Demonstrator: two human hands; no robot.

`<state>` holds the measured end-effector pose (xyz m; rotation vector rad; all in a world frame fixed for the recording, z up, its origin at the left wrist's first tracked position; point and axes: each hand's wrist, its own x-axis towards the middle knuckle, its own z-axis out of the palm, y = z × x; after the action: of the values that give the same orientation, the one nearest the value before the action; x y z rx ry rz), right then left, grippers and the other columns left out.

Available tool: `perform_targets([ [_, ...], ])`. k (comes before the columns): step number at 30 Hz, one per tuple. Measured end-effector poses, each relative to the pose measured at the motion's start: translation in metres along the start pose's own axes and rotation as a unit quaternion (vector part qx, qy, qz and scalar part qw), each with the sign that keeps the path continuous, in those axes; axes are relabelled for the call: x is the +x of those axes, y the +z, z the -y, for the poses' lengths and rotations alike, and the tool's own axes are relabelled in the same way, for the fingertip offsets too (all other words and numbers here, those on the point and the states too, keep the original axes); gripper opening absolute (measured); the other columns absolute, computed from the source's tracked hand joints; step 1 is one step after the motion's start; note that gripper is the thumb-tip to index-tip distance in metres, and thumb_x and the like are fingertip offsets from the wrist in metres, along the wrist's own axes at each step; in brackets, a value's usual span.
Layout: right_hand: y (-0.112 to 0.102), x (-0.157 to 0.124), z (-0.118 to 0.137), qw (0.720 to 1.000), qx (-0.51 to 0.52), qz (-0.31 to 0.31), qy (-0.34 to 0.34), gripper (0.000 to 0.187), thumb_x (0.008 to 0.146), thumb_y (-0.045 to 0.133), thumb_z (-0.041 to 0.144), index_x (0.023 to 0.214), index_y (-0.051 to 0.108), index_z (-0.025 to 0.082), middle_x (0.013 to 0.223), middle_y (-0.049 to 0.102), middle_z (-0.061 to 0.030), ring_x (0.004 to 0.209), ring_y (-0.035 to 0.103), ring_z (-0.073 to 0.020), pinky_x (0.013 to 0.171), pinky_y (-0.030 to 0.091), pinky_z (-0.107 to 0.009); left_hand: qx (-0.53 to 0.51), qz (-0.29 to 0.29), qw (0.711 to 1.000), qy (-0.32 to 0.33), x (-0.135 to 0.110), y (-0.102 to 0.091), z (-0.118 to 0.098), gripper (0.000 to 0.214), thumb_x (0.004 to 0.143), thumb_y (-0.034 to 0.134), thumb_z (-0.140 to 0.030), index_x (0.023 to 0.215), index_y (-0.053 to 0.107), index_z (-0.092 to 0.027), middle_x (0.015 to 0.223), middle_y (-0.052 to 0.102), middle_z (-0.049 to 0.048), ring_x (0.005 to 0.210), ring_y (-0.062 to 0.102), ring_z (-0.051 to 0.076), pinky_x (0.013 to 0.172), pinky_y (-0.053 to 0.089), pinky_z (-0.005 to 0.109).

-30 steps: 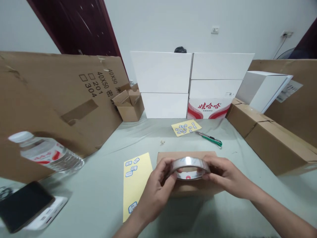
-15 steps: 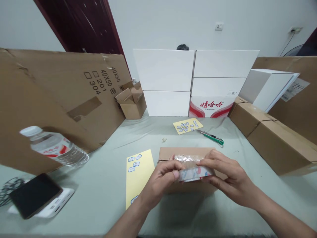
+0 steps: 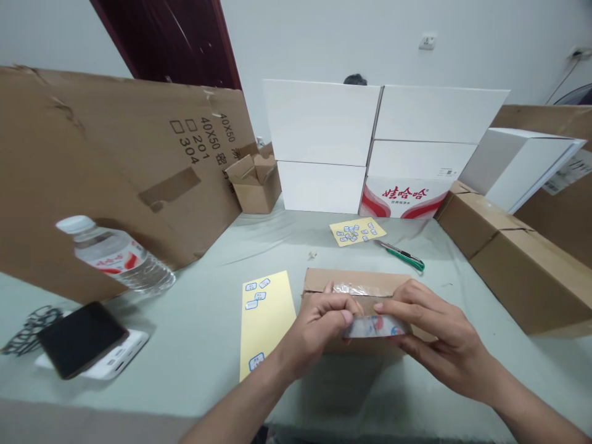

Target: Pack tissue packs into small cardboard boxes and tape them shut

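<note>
A flat brown cardboard box (image 3: 346, 279) lies on the pale grey-green tablecloth (image 3: 198, 382) directly below both hands, and everything else sits around it. A glossy band of clear packing tape (image 3: 375, 327), with some printing showing through it, is held over the near part of the box (whether it touches the cardboard, I cannot tell). A shiny strip of clear tape (image 3: 356, 288) lies along the box's top, just beyond the left hand (image 3: 319, 324).

The left hand's fingers are curled closed, pinching the band's left end with the thumb pressed on it. The right hand (image 3: 437, 327) is only partly closed, its long fingers reaching over and gripping the band's right end.

Just left of the box lies a long yellow sheet of blue-outlined stickers (image 3: 267, 324). Beyond the box are a smaller yellow sticker sheet (image 3: 357, 232) and a green-handled utility knife (image 3: 402, 254). Farther left are a plastic water bottle with a red label (image 3: 118, 254) and a black smartphone (image 3: 81, 330) resting on a white power bank (image 3: 120, 356). Stacked white cartons (image 3: 324, 142) stand well beyond the box, with the top of a person's head (image 3: 355, 79) showing behind them.
</note>
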<state>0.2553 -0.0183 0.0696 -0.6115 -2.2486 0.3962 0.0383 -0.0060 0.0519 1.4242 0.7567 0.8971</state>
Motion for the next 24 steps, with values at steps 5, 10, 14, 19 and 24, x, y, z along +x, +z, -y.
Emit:
perform_targets([
  [5,-0.001,-0.002,-0.005,1.000,0.014,-0.012,0.004,0.037,0.091,0.053,0.008,0.126,0.057,0.022,0.091,0.059,-0.0055,0.084,0.054,-0.0184,0.073,0.046,-0.032,-0.001,0.026,0.999,0.030,-0.001,-0.004,0.002,0.017,0.067,0.051,-0.035,0.063,0.054,-0.019,0.069,0.057,-0.0014,0.072,0.053,0.018,0.116,-0.009,0.049],
  [10,0.001,-0.009,-0.017,0.998,0.058,-0.020,0.030,0.033,0.092,0.055,0.011,0.122,0.059,0.024,0.097,0.061,-0.0055,0.090,0.057,-0.0183,0.078,0.047,-0.032,-0.005,0.020,0.999,0.044,-0.001,-0.003,0.004,0.017,0.069,0.053,-0.034,0.070,0.063,-0.020,0.057,0.057,-0.0030,0.067,0.056,0.019,0.116,-0.009,0.049],
  [14,0.002,-0.012,-0.018,0.997,0.065,-0.021,0.037,0.031,0.093,0.055,0.013,0.122,0.060,0.024,0.098,0.061,-0.0058,0.092,0.058,-0.0181,0.078,0.047,-0.031,-0.032,0.002,0.999,0.035,0.001,-0.001,0.003,0.020,0.069,0.054,-0.039,0.063,0.059,-0.020,0.058,0.057,-0.0024,0.067,0.056,0.019,0.116,-0.010,0.049],
  [19,0.008,-0.010,-0.012,0.996,0.081,-0.026,0.031,0.030,0.094,0.056,0.015,0.122,0.060,0.024,0.095,0.063,-0.0052,0.088,0.059,-0.0175,0.076,0.048,-0.030,-0.035,0.002,0.999,0.031,0.002,-0.001,0.003,0.025,0.071,0.057,-0.041,0.060,0.058,-0.019,0.065,0.060,-0.0003,0.070,0.056,0.019,0.116,-0.005,0.050],
  [24,0.017,-0.011,-0.002,0.967,0.132,-0.176,0.126,0.007,0.091,0.062,0.020,0.095,0.062,0.026,0.082,0.060,0.0003,0.078,0.057,-0.0128,0.068,0.047,-0.021,-0.011,-0.047,0.997,0.068,0.000,-0.001,0.006,0.042,0.078,0.063,-0.061,0.085,0.065,-0.019,0.065,0.057,0.0001,0.071,0.055,0.019,0.096,0.039,0.043],
])
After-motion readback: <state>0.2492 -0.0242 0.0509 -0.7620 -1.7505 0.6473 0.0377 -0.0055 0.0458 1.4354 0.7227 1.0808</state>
